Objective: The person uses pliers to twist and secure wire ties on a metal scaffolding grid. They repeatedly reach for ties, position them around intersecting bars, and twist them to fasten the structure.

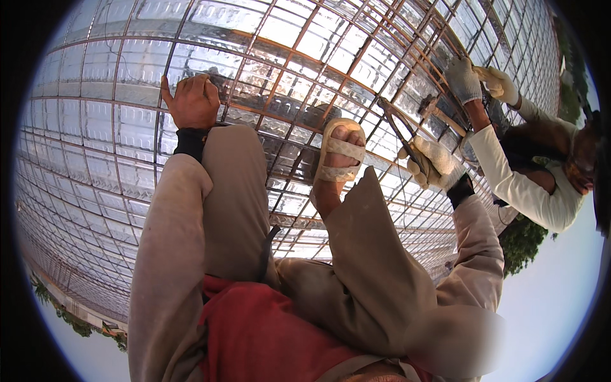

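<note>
My left hand [192, 102], bare with a dark cuff at the wrist, rests on the rebar mesh [116, 70]. Its little finger stretches out while the other fingers bend down over a bar; their tips are hidden. In a whitish work glove, my right hand [436, 162] grips a pair of long dark pincers [400, 120]. The pincers point up and left above the mesh, just right of my sandalled foot [344, 149].
Beside me on the right, a co-worker's gloved hands [463, 79] are at the bars. A wooden-handled hammer [443, 116] is near them. Shiny ribbed metal decking [286, 25] lies under the grid. Trees [525, 245] and sky show past the edge.
</note>
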A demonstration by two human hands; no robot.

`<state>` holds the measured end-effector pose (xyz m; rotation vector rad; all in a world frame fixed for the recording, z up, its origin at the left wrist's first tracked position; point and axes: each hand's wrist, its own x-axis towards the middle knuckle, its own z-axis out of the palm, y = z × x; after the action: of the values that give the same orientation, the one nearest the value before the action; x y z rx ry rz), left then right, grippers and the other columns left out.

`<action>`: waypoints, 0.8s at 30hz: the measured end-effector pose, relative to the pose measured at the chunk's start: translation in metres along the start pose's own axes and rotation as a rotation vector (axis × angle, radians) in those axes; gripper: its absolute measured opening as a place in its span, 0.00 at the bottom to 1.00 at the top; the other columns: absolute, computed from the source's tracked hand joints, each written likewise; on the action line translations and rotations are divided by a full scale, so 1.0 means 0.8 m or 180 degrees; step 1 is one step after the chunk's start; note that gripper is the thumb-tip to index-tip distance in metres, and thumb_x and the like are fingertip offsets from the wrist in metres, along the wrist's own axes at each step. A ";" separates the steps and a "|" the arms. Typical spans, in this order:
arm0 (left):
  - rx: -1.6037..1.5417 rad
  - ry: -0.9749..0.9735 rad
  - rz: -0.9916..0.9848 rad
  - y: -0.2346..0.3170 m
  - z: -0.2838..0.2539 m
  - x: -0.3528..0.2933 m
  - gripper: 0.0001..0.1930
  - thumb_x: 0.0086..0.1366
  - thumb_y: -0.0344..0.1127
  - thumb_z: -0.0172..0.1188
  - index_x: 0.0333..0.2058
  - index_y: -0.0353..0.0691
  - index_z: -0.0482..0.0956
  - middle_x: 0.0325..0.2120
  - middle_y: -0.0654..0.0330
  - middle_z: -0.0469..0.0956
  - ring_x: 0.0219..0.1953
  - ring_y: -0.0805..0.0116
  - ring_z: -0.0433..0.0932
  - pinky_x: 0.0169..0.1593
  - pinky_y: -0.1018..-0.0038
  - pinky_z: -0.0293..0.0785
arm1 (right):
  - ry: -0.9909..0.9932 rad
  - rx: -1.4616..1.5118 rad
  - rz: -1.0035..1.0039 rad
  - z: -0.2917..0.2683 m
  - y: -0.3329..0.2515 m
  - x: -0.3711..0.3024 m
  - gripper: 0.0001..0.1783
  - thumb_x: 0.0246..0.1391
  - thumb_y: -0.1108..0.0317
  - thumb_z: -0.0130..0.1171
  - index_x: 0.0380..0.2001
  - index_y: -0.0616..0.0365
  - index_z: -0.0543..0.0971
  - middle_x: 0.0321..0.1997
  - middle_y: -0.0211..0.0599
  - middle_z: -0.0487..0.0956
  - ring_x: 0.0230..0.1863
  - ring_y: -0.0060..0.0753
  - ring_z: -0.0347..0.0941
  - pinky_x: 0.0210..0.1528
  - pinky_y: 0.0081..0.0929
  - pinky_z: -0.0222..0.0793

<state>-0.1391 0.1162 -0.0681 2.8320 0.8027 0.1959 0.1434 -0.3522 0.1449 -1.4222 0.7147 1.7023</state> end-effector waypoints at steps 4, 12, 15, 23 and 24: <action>0.0093 -0.0062 -0.0053 -0.005 0.001 -0.002 0.11 0.71 0.41 0.60 0.41 0.48 0.91 0.39 0.63 0.92 0.47 0.63 0.89 0.82 0.37 0.49 | 0.0803 -0.2144 -0.0013 0.024 -0.004 0.012 0.30 0.64 0.48 0.72 0.51 0.66 0.81 0.31 0.39 0.86 0.21 0.35 0.82 0.19 0.28 0.75; 0.0029 -0.0091 -0.0045 -0.005 -0.001 -0.002 0.12 0.71 0.41 0.60 0.44 0.49 0.91 0.40 0.62 0.92 0.48 0.62 0.89 0.82 0.37 0.47 | 0.2814 -0.6126 -0.1288 0.062 0.007 0.001 0.31 0.65 0.57 0.68 0.62 0.67 0.73 0.46 0.54 0.87 0.44 0.59 0.88 0.48 0.52 0.83; 0.0055 -0.0094 -0.0037 -0.003 0.002 0.001 0.12 0.71 0.41 0.59 0.43 0.49 0.91 0.40 0.62 0.92 0.48 0.62 0.89 0.82 0.37 0.47 | 0.2410 -0.5745 -0.1266 0.045 0.016 0.000 0.24 0.71 0.58 0.63 0.58 0.66 0.75 0.40 0.54 0.87 0.41 0.57 0.88 0.41 0.52 0.83; 0.0090 -0.0002 -0.0036 -0.002 -0.002 0.000 0.12 0.71 0.41 0.59 0.41 0.49 0.91 0.40 0.62 0.93 0.47 0.63 0.89 0.82 0.38 0.48 | 0.0277 -0.0463 -0.0268 0.016 0.011 -0.002 0.30 0.80 0.44 0.52 0.50 0.67 0.81 0.25 0.38 0.82 0.17 0.33 0.78 0.16 0.30 0.72; 0.0062 -0.0036 -0.0055 -0.001 -0.001 -0.001 0.12 0.71 0.41 0.59 0.41 0.48 0.91 0.40 0.62 0.93 0.48 0.63 0.89 0.82 0.38 0.48 | 0.0222 -0.0151 -0.0214 0.010 0.018 -0.003 0.31 0.80 0.43 0.53 0.50 0.68 0.80 0.25 0.38 0.82 0.16 0.34 0.78 0.16 0.29 0.72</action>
<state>-0.1399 0.1163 -0.0677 2.8407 0.8311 0.1702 0.1270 -0.3535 0.1479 -1.5279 0.6609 1.6344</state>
